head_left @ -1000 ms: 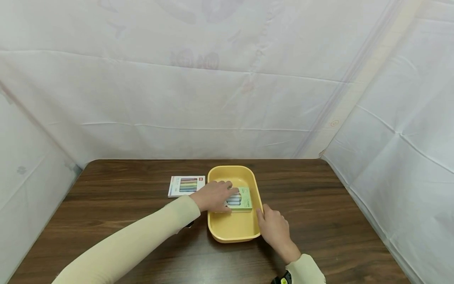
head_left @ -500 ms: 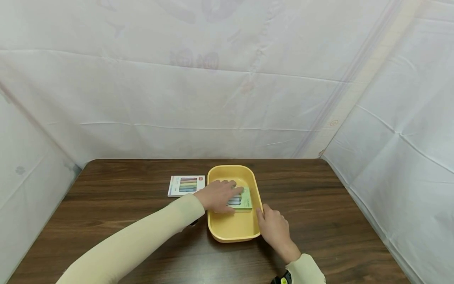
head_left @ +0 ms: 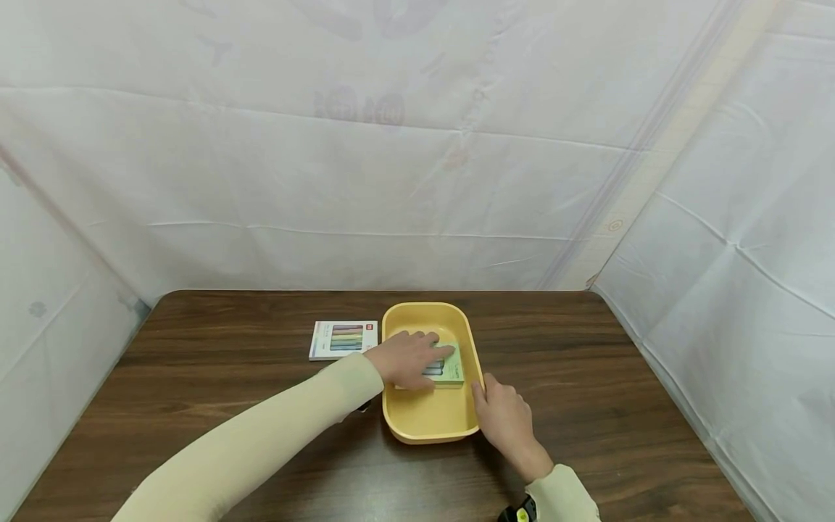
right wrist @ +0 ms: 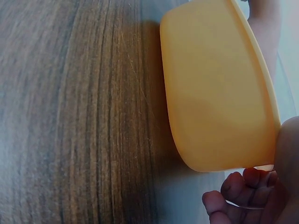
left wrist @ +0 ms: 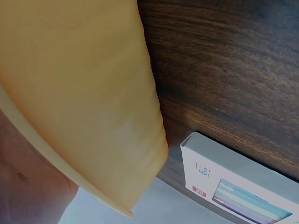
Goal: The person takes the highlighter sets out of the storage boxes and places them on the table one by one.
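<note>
Left grip (head_left: 407,360) has slid rightward, spread over the green box (head_left: 453,368); right grip (head_left: 505,417) pinches the yellow tray (head_left: 430,417).

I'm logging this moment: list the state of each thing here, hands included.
Yellow rounded-rectangular plastic tray: open-topped, upright on the brown wood-grain table.
Green rectangular cardboard box: inside the tray, partly covered; whether sealed, unclear.
White rectangular cardboard box: lying flat, outside the tray.
Left hand: over the green box, thumb apart from fingers; grip unclear.
Right hand: gripping the tray's rim.
</note>
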`<state>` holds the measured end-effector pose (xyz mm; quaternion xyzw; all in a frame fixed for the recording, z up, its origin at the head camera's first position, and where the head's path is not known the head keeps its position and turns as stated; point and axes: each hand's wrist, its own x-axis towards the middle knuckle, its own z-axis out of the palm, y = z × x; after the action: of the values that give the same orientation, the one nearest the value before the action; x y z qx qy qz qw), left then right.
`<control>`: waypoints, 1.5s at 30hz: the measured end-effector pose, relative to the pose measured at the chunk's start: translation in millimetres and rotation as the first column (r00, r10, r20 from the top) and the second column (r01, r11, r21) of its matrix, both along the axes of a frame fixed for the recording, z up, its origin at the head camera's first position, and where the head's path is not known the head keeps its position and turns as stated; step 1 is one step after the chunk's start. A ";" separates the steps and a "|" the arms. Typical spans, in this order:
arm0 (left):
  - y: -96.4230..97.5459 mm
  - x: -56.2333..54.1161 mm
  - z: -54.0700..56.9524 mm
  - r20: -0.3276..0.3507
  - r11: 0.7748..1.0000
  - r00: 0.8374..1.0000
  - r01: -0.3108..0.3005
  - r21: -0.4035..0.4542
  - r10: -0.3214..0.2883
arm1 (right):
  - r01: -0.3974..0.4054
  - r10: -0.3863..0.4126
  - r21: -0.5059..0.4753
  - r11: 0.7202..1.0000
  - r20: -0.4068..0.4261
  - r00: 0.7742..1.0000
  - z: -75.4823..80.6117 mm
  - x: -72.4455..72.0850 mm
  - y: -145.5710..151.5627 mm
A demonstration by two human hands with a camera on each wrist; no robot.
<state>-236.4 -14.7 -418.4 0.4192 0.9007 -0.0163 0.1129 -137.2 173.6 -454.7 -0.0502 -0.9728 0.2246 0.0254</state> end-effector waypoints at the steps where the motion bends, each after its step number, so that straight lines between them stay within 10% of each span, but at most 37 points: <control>1: -0.1 -0.1 0.1 0.000 1.000 1.000 -0.001 -0.004 0.001 | -0.001 0.001 -0.001 1.000 0.001 1.000 0.0 -0.1 -0.1; 45: -5.3 6.1 12.8 -0.109 0.998 0.994 0.009 -0.058 -0.015 | 0.000 0.000 -0.005 1.000 -0.004 1.000 1.1 0.9 -0.3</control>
<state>-230.3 -20.0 -405.7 0.4195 0.9022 -0.0658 0.0752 -136.3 173.4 -453.7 -0.0497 -0.9722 0.2274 0.0274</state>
